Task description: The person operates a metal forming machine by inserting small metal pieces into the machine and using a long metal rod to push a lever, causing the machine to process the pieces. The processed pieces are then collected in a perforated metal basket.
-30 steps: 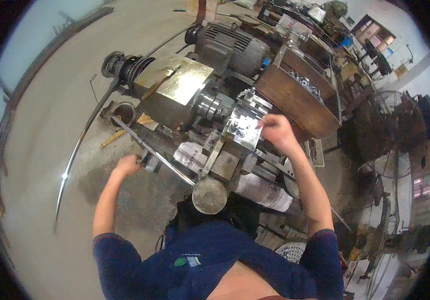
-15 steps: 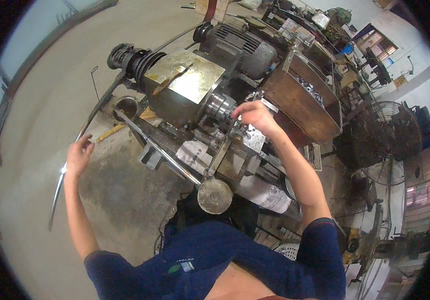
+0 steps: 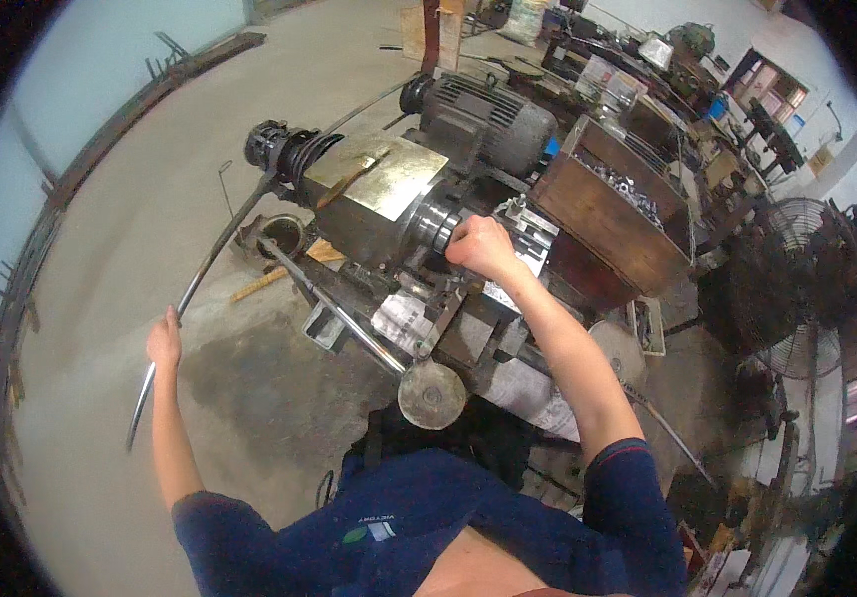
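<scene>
My left hand [image 3: 164,336] is closed round a long curved metal lever [image 3: 212,257], which runs up to the black pulley end [image 3: 294,151] of a lathe-like machine. At the machine's middle my right hand [image 3: 481,246] is closed at the face of the shiny round spindle chuck [image 3: 433,223]. Whatever its fingers hold there is hidden behind the hand. On the greasy metal cover of the headstock [image 3: 384,179] lies a brown, stick-like tool [image 3: 351,179]. A polished rod [image 3: 354,330] slopes down toward a round metal disc [image 3: 431,394] close to my body.
A brown metal bin [image 3: 608,214] with small metal parts stands to the right of the machine, beside an electric motor [image 3: 488,119]. A big black fan [image 3: 792,289] is at the far right. White sheets [image 3: 528,393] lie on the machine bed. A yellow strip [image 3: 261,284] lies left of it.
My left hand has gone from loosely open beside the lever to closed round it. My right hand's fingers have curled in at the chuck. The whole view has shifted slightly.
</scene>
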A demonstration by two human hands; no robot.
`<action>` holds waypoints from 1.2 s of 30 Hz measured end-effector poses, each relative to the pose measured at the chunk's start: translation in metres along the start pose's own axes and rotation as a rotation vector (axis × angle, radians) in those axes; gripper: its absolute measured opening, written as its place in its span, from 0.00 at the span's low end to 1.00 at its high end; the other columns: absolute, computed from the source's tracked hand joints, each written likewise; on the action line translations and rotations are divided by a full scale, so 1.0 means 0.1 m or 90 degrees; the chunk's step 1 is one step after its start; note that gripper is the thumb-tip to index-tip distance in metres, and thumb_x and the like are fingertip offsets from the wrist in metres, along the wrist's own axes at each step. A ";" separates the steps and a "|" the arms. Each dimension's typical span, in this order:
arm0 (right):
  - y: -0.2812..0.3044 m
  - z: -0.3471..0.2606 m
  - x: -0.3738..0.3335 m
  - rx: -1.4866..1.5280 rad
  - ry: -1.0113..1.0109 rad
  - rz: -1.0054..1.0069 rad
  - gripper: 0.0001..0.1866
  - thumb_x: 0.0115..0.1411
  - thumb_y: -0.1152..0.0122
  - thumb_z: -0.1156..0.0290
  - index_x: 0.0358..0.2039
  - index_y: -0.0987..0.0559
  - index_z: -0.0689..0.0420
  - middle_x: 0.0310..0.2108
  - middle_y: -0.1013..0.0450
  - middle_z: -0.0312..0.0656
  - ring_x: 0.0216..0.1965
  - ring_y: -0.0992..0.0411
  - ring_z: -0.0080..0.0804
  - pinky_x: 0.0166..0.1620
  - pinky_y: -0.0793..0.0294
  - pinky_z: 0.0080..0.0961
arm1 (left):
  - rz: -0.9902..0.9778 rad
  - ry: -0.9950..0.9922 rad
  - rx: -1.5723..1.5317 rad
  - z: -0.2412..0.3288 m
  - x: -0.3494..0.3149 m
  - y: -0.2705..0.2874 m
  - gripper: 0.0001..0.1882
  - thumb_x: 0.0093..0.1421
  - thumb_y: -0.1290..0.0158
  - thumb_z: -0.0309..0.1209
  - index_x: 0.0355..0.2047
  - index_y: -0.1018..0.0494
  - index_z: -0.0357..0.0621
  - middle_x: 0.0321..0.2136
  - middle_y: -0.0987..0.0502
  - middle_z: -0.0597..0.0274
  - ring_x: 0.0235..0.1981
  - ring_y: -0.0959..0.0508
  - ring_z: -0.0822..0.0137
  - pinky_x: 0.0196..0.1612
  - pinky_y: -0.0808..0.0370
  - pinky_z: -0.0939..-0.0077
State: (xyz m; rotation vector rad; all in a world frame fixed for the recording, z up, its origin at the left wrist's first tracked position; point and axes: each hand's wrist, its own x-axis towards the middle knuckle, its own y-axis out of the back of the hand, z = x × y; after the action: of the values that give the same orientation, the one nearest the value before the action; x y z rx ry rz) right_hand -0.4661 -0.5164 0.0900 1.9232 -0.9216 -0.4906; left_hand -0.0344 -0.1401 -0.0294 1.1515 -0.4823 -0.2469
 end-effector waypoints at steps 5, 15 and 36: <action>-0.09 0.02 0.01 -0.054 0.028 0.016 0.13 0.29 0.44 0.66 0.19 0.20 0.57 0.21 0.27 0.52 0.28 0.27 0.47 0.35 0.27 0.32 | -0.019 0.060 0.007 0.28 0.03 0.13 0.35 0.58 0.72 0.56 0.18 0.25 0.41 0.22 0.25 0.47 0.30 0.25 0.47 0.37 0.32 0.59; 0.01 -0.09 -0.01 -0.140 0.000 -0.022 0.14 0.32 0.45 0.67 0.20 0.22 0.62 0.25 0.27 0.53 0.31 0.27 0.46 0.38 0.27 0.33 | -0.018 0.146 0.021 0.94 -0.87 0.31 0.32 0.57 0.68 0.56 0.32 0.25 0.41 0.28 0.25 0.46 0.32 0.26 0.46 0.35 0.31 0.55; 1.66 1.15 -1.63 -0.145 0.074 0.547 0.22 0.34 0.43 0.70 0.36 0.24 0.54 0.49 0.36 0.51 0.47 0.35 0.48 0.49 0.35 0.33 | -0.190 -0.607 -0.194 2.94 -1.14 0.48 0.13 0.53 0.48 0.31 0.37 0.28 0.38 0.27 0.24 0.51 0.29 0.24 0.55 0.34 0.29 0.69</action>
State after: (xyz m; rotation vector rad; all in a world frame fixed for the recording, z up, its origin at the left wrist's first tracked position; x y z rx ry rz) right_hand -0.7124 -0.5059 0.1713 1.1788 -1.4213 0.0312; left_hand -0.2796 -0.3117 0.0813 0.7436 -1.0612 -1.1152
